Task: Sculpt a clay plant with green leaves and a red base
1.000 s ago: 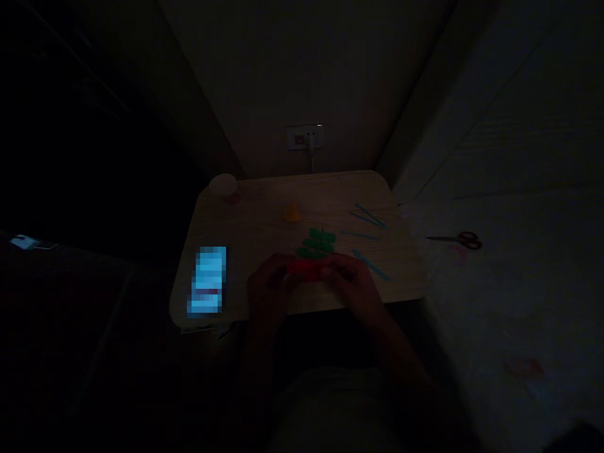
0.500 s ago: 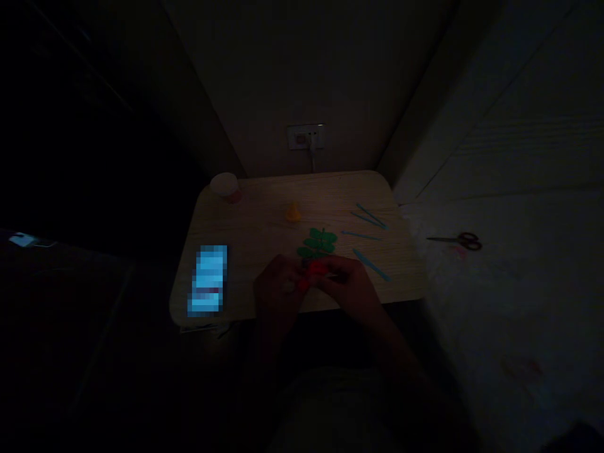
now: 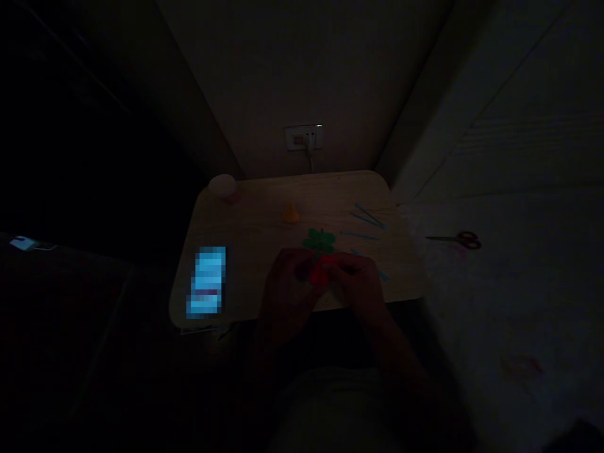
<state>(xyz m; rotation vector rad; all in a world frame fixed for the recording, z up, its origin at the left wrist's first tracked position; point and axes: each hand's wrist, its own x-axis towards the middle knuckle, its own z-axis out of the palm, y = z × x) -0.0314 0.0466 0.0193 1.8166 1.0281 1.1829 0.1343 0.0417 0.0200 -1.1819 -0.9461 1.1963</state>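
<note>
Near the table's front edge, a small bright red piece [image 3: 321, 272] is between my two hands; the dim light hides what kind of thing it is. My right hand [image 3: 361, 280] pinches its right side between thumb and fingers. Curled around its left side is my left hand [image 3: 287, 286], with the thumb under it. Just beyond my fingertips lies a green leaf-shaped piece [image 3: 319, 240] with several lobes, its near part hidden by the hands and the red piece. Several thin blue sticks [image 3: 359, 235] lie to the right, one partly behind my right hand.
A small yellow-orange cone-like piece [image 3: 291, 214] stands farther back on the wooden table [image 3: 255, 220]. At its left are a pale cup [image 3: 223, 187] and a lit, blurred phone [image 3: 207, 281]. Scissors [image 3: 457, 239] lie on the white surface to the right. A wall socket [image 3: 304, 137] holds a plug.
The red piece has shifted slightly right and shows more of itself. My left hand has moved right, and both hands now cover more of the green piece and the nearest blue stick.
</note>
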